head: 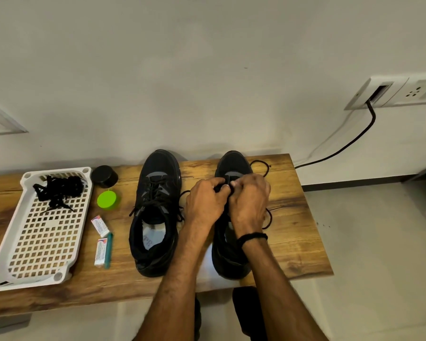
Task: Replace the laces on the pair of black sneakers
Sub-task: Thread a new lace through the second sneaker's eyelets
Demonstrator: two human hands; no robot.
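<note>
Wooden surface [293,217] bears the left sneaker [158,173] fully laced, while the fingers [221,190] of the left hand [204,205] and right hand [251,200] pinch the lace [263,166] low on the right sneaker [234,163], apparently just begun.

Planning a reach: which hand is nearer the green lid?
Left. The left hand, at the lace of the right shoe, is right of the green lid; the right hand, farther right.

Green lid [107,199] — black cap [104,176]

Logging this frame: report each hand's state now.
Left hand: curled, pinching the black lace over the right sneaker.
Right hand: curled, pinching the same lace.
</note>
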